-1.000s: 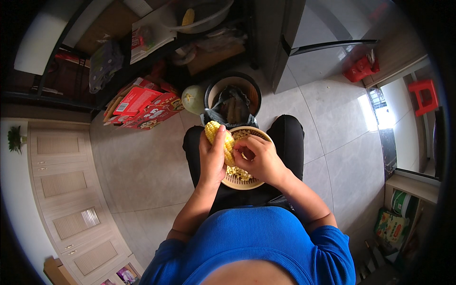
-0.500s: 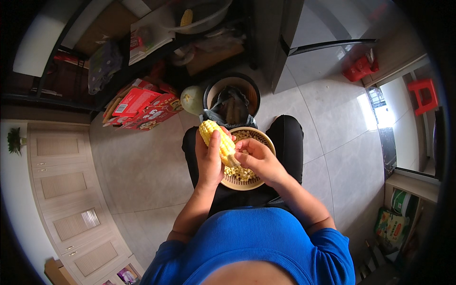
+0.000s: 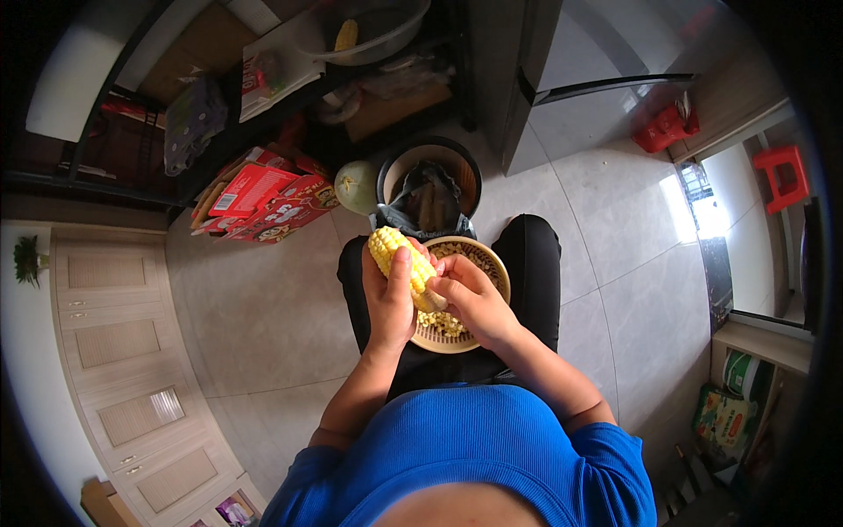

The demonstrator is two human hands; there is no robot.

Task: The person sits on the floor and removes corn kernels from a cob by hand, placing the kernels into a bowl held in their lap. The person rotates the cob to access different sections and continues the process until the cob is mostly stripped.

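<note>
Corn cob (image 3: 417, 270) at 10 o'clock of basket (image 3: 450, 343), left hand (image 3: 386, 297) gripping; right hand (image 3: 475, 297) curled at its 5 o'clock end, pinch unclear. I'd say kernel-stripping; next needs thumb pressure.

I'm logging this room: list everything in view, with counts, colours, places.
Held corn cob: one, yellow, centre
Basket: one, tan, below cob
Kernels: many, yellowish, in basket
Bin: one, dark-rimmed, beyond basket
Bag: one, dark, in bin
Melon-like fruit: one, pale green, beside bin
Cartons: count unclear, red, floor left
Shelving: one, black, upper left
Bowl: one, clear, on shelving
Other cob: one, yellow, in bowl
Stool: one, red, far right
Cupboard: one, pale wood, left
Top: one, blue, bottom
Left hand: one, bare, gripping cob
Right hand: one, bare, touching cob
</note>
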